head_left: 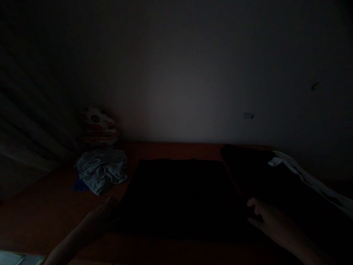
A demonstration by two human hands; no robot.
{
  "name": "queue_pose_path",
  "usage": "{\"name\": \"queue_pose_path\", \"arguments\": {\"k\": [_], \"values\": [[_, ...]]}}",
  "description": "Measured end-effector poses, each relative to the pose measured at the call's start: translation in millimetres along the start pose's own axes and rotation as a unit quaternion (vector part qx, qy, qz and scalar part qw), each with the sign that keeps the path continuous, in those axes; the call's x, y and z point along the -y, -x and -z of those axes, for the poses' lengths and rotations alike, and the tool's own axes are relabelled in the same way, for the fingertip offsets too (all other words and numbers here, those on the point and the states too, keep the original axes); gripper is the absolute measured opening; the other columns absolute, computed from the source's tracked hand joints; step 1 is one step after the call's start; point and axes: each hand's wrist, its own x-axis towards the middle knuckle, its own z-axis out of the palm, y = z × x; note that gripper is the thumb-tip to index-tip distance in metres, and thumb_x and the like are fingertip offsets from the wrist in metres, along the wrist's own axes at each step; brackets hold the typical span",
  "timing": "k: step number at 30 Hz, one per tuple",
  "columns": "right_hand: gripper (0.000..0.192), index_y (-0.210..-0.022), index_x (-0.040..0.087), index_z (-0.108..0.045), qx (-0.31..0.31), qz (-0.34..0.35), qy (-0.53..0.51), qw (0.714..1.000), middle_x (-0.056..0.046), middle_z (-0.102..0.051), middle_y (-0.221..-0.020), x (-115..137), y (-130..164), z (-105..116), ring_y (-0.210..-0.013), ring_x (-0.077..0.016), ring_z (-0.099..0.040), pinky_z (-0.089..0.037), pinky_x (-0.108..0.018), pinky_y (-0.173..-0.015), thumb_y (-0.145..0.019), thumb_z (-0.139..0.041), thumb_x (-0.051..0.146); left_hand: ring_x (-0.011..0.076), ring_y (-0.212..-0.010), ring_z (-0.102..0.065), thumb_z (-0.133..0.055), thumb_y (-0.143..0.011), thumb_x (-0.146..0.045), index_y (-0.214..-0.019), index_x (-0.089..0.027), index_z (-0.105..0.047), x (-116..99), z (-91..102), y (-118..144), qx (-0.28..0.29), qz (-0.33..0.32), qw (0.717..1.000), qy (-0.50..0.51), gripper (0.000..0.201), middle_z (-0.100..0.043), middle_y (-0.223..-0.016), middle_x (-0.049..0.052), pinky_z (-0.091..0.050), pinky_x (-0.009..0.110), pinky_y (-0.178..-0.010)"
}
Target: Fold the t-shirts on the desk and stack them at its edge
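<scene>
A black cloth (179,198) lies spread out on the reddish-brown table (176,147), roughly rectangular; its folds are lost in the dark. My left hand (109,211) is at its near left edge, the fingers closed on the fabric, as far as the dim light shows. Across from it, my right hand (261,215) grips the near right edge, fingers curled and thumb lower down. What lies between the right thumb and fingers is too dark to make out clearly.
A crumpled grey cloth (103,169) sits on the left over something blue (79,185). Behind it stand stacked items (97,127) in white and red. Another dark cloth (253,165) with a white strip (303,176) lies on the right. A wall (182,92) closes the back; a curtain (24,121) hangs left.
</scene>
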Motion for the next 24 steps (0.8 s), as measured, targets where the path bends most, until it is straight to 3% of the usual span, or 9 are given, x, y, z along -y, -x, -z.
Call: {"name": "queue_pose_path", "arguments": {"k": [2, 4, 7, 10, 13, 15, 18, 21, 24], "values": [[0.028, -0.102, 0.024, -0.067, -0.035, 0.042, 0.034, 0.998, -0.011, -0.073, -0.103, 24, 2, -1, -0.097, -0.0291, -0.071, -0.055, -0.042, -0.088, -0.083, -0.059, 0.042, 0.0342, -0.084, -0.069, -0.072, -0.066, -0.066, -0.090, -0.030, -0.063, -26, -2.2, 2, -0.028, -0.055, 0.998, -0.020, 0.045, -0.072, -0.092, 0.008, -0.057, 0.047, -0.075], [0.036, -0.113, 0.020, -0.067, -0.051, 0.087, 0.041, 0.994, -0.015, -0.070, -0.119, 66, -10, -9, -0.112, -0.0294, -0.067, -0.050, -0.044, -0.100, -0.094, -0.050, 0.045, 0.0319, -0.095, -0.069, -0.060, -0.083, -0.064, -0.099, -0.031, -0.062, -68, -17.8, -7, -0.033, -0.106, 0.993, -0.030, 0.037, -0.071, -0.102, 0.009, -0.057, 0.046, -0.085], [0.043, -0.130, 0.019, -0.064, -0.018, 0.134, 0.059, 0.989, -0.016, -0.057, -0.145, 141, -45, -38, -0.131, -0.0302, -0.056, -0.043, -0.045, -0.109, -0.100, -0.044, 0.042, 0.0306, -0.121, -0.063, -0.040, -0.099, -0.056, -0.121, -0.026, -0.060, -135, -67.1, -35, 0.037, -0.168, 0.984, -0.049, 0.042, -0.066, -0.131, 0.012, -0.049, 0.049, -0.105], [0.056, -0.148, 0.016, -0.050, 0.013, 0.105, 0.082, 0.991, -0.021, -0.038, -0.160, 186, -84, -75, -0.148, -0.0327, -0.037, -0.031, -0.051, -0.118, -0.102, -0.042, 0.048, 0.0419, -0.144, -0.042, -0.036, -0.099, -0.061, -0.147, -0.014, -0.046, -169, -124.5, -68, 0.067, -0.093, 0.984, -0.139, 0.068, -0.041, -0.159, 0.024, -0.037, 0.062, -0.112], [0.065, -0.156, 0.018, -0.041, 0.032, 0.063, 0.091, 0.993, -0.018, -0.028, -0.166, 176, -113, -97, -0.154, -0.0316, -0.022, -0.016, -0.054, -0.123, -0.103, -0.035, 0.057, 0.0418, -0.152, -0.028, -0.031, -0.100, -0.057, -0.154, -0.011, -0.040, -151, -153.4, -98, 0.082, -0.023, 0.976, -0.198, 0.071, -0.033, -0.162, 0.025, -0.025, 0.064, -0.118], [0.069, -0.158, 0.018, -0.037, 0.032, 0.017, 0.108, 0.994, -0.016, -0.025, -0.167, 147, -127, -97, -0.156, -0.0299, -0.017, -0.011, -0.052, -0.124, -0.103, -0.032, 0.059, 0.0389, -0.153, -0.026, -0.029, -0.100, -0.054, -0.154, -0.012, -0.042, -119, -151.1, -117, 0.078, -0.009, 0.973, -0.219, 0.069, -0.034, -0.162, 0.023, -0.023, 0.063, -0.119], [0.071, -0.160, 0.017, -0.030, 0.032, -0.070, 0.127, 0.989, -0.014, -0.019, -0.169, 100, -143, -86, -0.156, -0.0286, -0.014, -0.009, -0.055, -0.124, -0.103, -0.029, 0.060, 0.0385, -0.152, -0.028, -0.030, -0.099, -0.052, -0.154, -0.015, -0.042, -68, -133.0, -141, 0.047, 0.017, 0.969, -0.240, 0.068, -0.038, -0.161, 0.021, -0.026, 0.065, -0.117], [0.072, -0.161, 0.018, -0.027, 0.029, -0.091, 0.120, 0.988, -0.012, -0.019, -0.169, 74, -151, -79, -0.156, -0.0264, -0.015, -0.011, -0.053, -0.124, -0.103, -0.028, 0.060, 0.0368, -0.150, -0.034, -0.035, -0.096, -0.045, -0.149, -0.017, -0.049, -31, -124.5, -154, 0.048, -0.009, 0.967, -0.251, 0.062, -0.046, -0.157, 0.020, -0.029, 0.063, -0.116], [0.076, -0.160, 0.015, -0.028, -0.002, -0.084, 0.101, 0.991, -0.013, -0.022, -0.168, 67, -154, -81, -0.156, -0.0259, -0.018, -0.011, -0.052, -0.125, -0.101, -0.031, 0.062, 0.0365, -0.148, -0.038, -0.039, -0.091, -0.039, -0.142, -0.020, -0.056, -11, -132.2, -162, 0.026, -0.064, 0.966, -0.249, 0.057, -0.054, -0.150, 0.018, -0.031, 0.062, -0.115]]}}
